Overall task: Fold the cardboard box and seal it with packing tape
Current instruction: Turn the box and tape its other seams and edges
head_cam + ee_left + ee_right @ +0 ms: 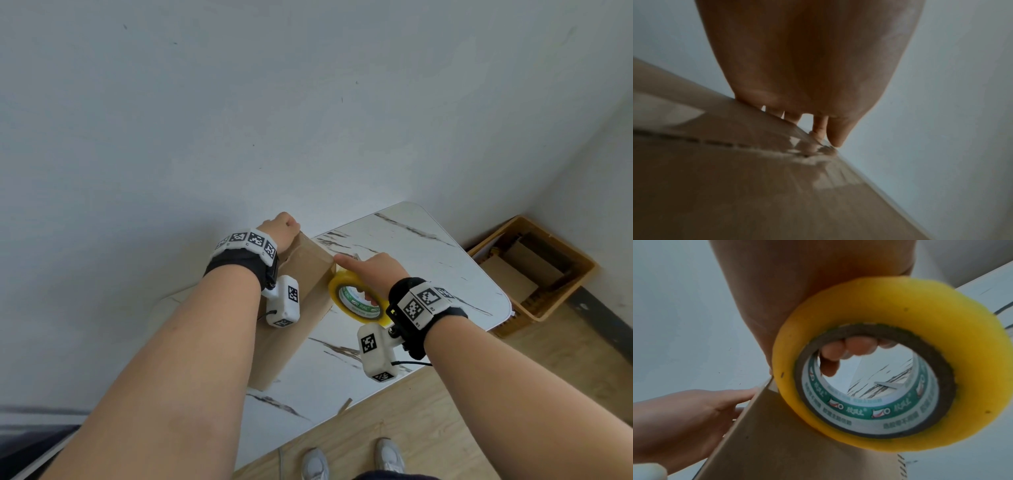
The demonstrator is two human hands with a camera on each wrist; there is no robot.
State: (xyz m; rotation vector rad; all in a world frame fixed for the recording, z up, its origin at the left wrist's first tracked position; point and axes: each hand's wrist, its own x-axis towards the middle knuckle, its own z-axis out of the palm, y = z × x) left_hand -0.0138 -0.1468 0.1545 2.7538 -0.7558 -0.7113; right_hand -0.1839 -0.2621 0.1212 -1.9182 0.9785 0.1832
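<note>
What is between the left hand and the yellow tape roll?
The cardboard box stands between left hand and tape roll, as the head and right wrist views show.

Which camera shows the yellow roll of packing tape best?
Right wrist view: the yellow roll of packing tape fills the frame, fingers of the right hand hooked through its core. The head view shows it small, partly under that hand. The left wrist view shows none.
</note>
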